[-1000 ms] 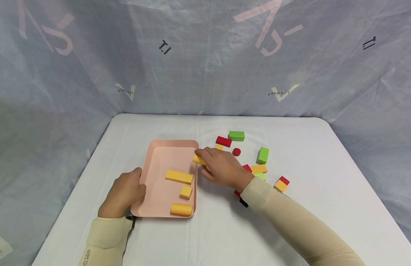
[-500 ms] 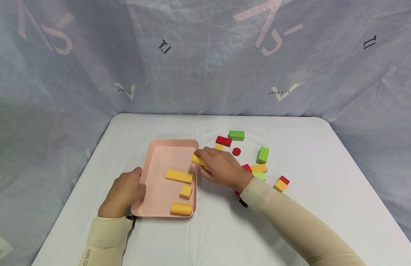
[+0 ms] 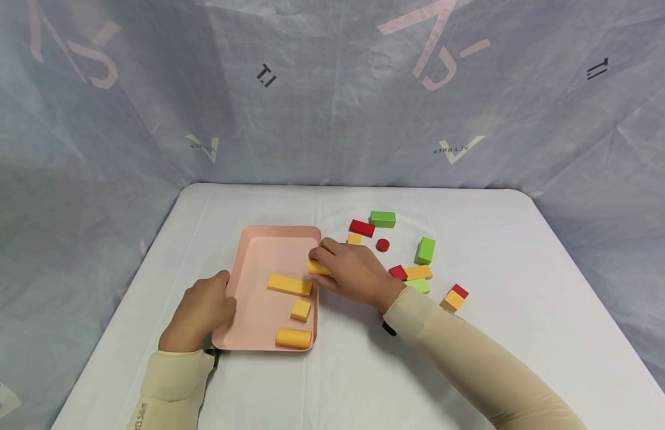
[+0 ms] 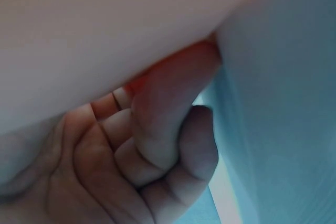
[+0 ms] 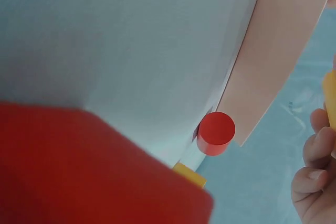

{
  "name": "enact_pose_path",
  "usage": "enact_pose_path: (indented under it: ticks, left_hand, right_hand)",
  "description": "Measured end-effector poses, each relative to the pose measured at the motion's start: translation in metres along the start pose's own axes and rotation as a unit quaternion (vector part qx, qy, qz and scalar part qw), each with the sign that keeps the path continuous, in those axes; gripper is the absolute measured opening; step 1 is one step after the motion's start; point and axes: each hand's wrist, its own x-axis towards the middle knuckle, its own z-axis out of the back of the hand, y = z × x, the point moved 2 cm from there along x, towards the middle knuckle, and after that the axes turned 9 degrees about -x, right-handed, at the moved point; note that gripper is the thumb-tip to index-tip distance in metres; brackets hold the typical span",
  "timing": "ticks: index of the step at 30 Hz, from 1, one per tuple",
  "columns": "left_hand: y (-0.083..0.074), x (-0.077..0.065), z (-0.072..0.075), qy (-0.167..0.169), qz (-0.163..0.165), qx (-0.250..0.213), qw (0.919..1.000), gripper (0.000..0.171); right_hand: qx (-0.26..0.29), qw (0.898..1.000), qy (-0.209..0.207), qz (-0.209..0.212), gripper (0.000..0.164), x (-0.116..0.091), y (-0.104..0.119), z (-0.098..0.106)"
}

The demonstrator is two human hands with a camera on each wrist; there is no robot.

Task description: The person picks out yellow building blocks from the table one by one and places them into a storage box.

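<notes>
A pink tray (image 3: 273, 248) lies left of centre, and my left hand (image 3: 200, 307) grips its left rim. In the left wrist view the curled fingers (image 4: 152, 124) sit against the tray's wall (image 4: 105, 30). My right hand (image 3: 354, 272) holds a yellow cylinder block (image 3: 317, 267) over the tray's right rim; most of the block is hidden by the fingers. Inside the tray lie a flat yellow block (image 3: 289, 285), a small yellow cube (image 3: 300, 310) and another yellow cylinder (image 3: 293, 338). The right wrist view shows the fingers (image 5: 317, 145) around the held yellow block (image 5: 331, 98).
Right of the tray lie green blocks (image 3: 383, 219) (image 3: 425, 251), a red block (image 3: 361, 228), a red disc-like cylinder (image 3: 383, 245) and several more red, yellow and green blocks, some partly behind the right forearm. A printed grey cloth (image 3: 332, 119) hangs behind the white table (image 3: 472, 221).
My right hand has shifted slightly left and nearer to me, carrying the yellow cylinder block a little farther over the tray. The left hand and tray have stayed put.
</notes>
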Motion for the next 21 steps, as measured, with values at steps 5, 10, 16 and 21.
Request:
enact_pose_path:
  ticks: [5,10,16,21]
  left_hand:
    - [0.000,0.000,0.000,0.002,0.004,0.000,1.0000,0.011]
    - [0.000,0.000,0.000,0.002,0.003,0.000,1.0000,0.011]
    - [-0.001,0.000,0.001,0.001,0.000,0.001,1.0000,0.011]
    - [0.000,0.000,0.001,-0.002,-0.004,0.004,1.0000,0.009]
  right_hand:
    - [-0.001,1.000,-0.015,0.010,0.037,0.002,0.003,-0.001]
    - [0.000,1.000,-0.028,0.014,0.037,0.002,0.005,0.000]
    - [0.007,0.999,-0.038,0.019,0.036,0.004,0.009,0.001]
    - [0.004,0.999,-0.028,0.015,0.037,0.006,0.013,-0.001]
